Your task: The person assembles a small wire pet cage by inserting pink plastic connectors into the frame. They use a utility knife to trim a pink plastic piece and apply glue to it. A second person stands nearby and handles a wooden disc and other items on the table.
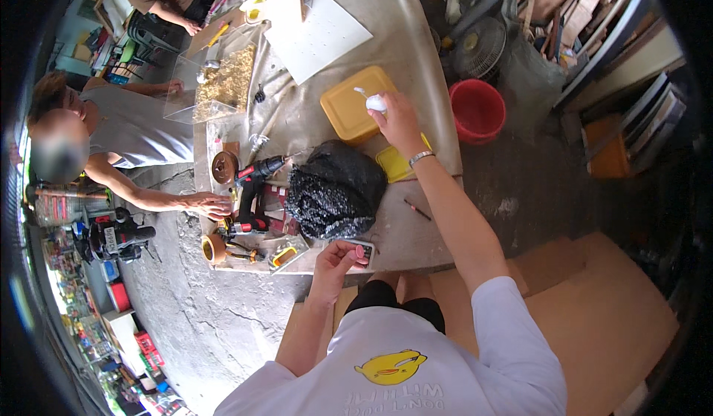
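1. White bottle (376,102) stands on the yellow box lid (355,104) on the cloth-covered table (416,52); right hand (399,121) has its fingers closed around it.
2. Small card (364,252) sits pinched between the left hand (336,258) fingers at the table's near edge.
3. Black crumpled bag (336,187) lies between the hands, cordless drill (252,186) beside it.

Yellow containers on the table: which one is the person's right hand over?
The larger, squarish yellow box, farther up the table. The right hand holds a small white object over its lid; the smaller yellow lid lies beneath the wrist, nearer the person.
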`<action>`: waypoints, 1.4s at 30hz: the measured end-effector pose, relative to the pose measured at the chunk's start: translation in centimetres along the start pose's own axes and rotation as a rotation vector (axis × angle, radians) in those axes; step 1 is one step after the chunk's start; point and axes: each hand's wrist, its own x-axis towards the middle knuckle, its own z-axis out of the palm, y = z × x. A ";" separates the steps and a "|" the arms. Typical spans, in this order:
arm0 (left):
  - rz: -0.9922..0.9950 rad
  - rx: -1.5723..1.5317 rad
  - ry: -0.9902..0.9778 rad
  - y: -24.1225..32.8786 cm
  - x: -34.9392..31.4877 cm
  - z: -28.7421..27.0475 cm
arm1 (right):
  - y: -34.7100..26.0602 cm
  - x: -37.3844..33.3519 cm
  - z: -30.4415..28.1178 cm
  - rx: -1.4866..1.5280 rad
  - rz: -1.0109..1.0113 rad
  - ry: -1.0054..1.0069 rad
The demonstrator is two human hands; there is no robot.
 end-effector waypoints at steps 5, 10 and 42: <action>0.025 0.011 0.087 0.3 1.4 0.3 | 1.7 2.8 2.7 -0.035 0.007 -0.115; 0.049 -0.015 0.148 -0.1 2.5 1.0 | 2.2 2.9 3.3 -0.006 -0.068 -0.111; -0.326 0.178 -1.011 -22.2 15.6 112.7 | 38.4 -28.3 -96.6 0.259 1.059 0.856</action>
